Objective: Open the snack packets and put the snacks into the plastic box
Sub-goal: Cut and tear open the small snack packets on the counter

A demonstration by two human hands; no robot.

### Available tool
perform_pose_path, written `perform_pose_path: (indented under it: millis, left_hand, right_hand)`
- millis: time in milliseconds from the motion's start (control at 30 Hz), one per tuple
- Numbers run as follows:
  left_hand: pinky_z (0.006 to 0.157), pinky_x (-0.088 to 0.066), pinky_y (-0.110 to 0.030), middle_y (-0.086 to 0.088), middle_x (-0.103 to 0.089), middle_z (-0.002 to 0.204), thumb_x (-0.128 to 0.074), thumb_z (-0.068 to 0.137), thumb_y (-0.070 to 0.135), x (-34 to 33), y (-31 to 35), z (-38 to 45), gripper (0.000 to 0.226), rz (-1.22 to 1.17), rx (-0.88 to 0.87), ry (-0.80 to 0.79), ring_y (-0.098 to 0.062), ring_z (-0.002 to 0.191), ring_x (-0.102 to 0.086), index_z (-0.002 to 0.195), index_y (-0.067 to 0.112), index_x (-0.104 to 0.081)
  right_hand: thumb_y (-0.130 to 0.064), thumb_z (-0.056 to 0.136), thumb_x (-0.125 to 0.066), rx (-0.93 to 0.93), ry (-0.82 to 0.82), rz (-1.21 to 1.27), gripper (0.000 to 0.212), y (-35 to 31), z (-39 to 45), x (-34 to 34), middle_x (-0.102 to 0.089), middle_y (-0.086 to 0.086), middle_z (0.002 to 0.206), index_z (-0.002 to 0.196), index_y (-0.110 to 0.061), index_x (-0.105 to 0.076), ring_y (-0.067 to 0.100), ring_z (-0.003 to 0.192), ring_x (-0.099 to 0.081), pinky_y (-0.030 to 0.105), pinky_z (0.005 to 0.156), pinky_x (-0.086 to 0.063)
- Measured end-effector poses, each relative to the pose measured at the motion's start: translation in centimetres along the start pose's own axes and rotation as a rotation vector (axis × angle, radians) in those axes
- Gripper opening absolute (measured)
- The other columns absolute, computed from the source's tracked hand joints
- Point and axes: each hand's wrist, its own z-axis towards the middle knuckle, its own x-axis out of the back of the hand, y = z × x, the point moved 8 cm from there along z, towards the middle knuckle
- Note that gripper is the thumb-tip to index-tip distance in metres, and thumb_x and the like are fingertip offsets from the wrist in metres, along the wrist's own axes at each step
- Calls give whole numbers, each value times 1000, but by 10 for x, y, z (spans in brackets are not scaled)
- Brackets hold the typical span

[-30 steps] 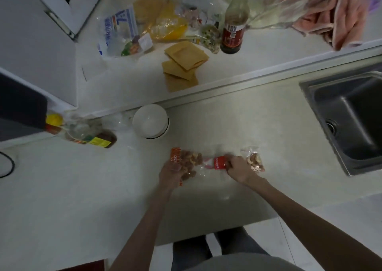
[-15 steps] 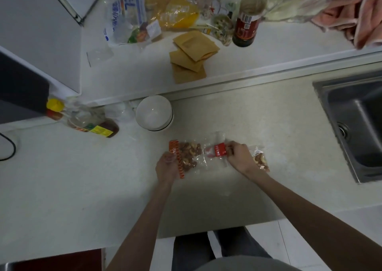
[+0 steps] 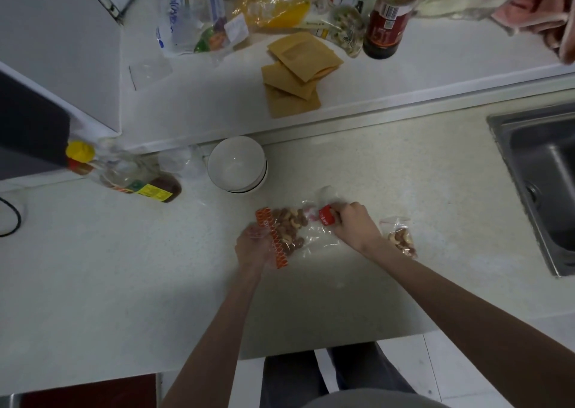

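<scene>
Both our forearms reach forward over the counter (image 3: 93,283) edge and converge on a clear snack packet (image 3: 295,230) of nuts lying flat on it. Our left hand (image 3: 253,246) pinches the end with the orange strip, fingers curled; our right hand (image 3: 354,224) grips the red-labelled end, wrist bent inward. Just right of that wrist lies a second nut packet (image 3: 401,238). Beyond stand stacked white bowls (image 3: 237,164).

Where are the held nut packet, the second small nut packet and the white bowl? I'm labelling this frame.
held nut packet (image 3: 291,228): head view, on the nuts inside the clear bag.
second small nut packet (image 3: 401,239): head view, on its nuts, right of the right hand.
white bowl (image 3: 235,163): head view, on its inner surface.
</scene>
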Motion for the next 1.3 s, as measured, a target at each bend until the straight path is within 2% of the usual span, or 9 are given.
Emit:
perform_pose_path:
  millis: [267,433,567,667,767,833,1000,1167,1300]
  left_hand:
    - [78,-55,-36,0,-73,87,-67,76,19,1,-10,13,12,28,-4,6,-20,84,-68,88,19,-69]
    - [72,-54,-30,0,-73,89,-64,79,18,5,-9,18,12,19,-11,17,-18,83,-68,90,19,-70]
    - [66,-53,-26,1,-72,85,-69,77,19,5,-9,20,11,-26,8,-3,-19,81,-68,88,20,-70]
    - [65,-55,-25,0,-73,81,-72,74,18,5,-10,20,7,-63,24,3,-14,73,-68,81,18,-69]
    - [44,-42,-6,12,-66,64,-74,73,9,5,-11,18,17,-170,15,8,10,52,-58,69,22,-65]
    - [38,-36,-3,16,-63,58,-74,74,5,4,-12,18,24,-190,17,6,13,47,-57,67,24,-63]
    - [39,-36,-3,11,-66,67,-74,75,9,6,-12,22,15,-157,2,28,16,52,-56,75,21,-66]
    - [47,-44,-9,9,-67,70,-73,75,7,5,-9,25,14,-160,-44,42,0,60,-61,76,19,-67]
    - [41,-36,-4,9,-63,65,-70,74,0,6,-1,26,11,-130,-102,67,10,51,-57,76,10,-66]
  right_hand:
    - [-18,88,-53,81,-249,-124,21,-20,14,-31,-67,23,97,91,0,-64,41,92,-59,38,77,-43]
    - [-17,85,-52,-8,-284,-15,27,-28,14,-47,-67,27,88,75,4,-66,43,85,-62,38,74,-47]
    - [-4,81,-56,-9,-330,35,17,-34,15,-54,-68,26,95,83,5,-69,37,92,-64,30,77,-44]
    - [-2,81,-55,-116,-423,67,16,-27,20,-61,-68,24,84,77,5,-69,31,83,-65,25,64,-42]
    - [1,82,-54,-188,-485,114,28,-19,24,-64,-57,13,55,55,-2,-59,21,61,-56,10,44,-35]
    - [4,81,-52,-203,-489,165,36,-17,24,-64,-50,4,50,47,-10,-52,18,55,-53,11,42,-34]
    - [9,77,-49,-276,-513,350,27,-6,15,-70,-53,1,50,59,-6,-63,1,37,-47,16,41,-38]
    - [14,66,-49,-400,-494,455,23,13,6,-78,-56,8,51,58,-3,-63,14,48,-53,20,46,-38]
    - [12,72,-55,-468,-432,513,15,28,2,-80,-58,14,61,68,2,-65,19,53,-54,26,52,-42]
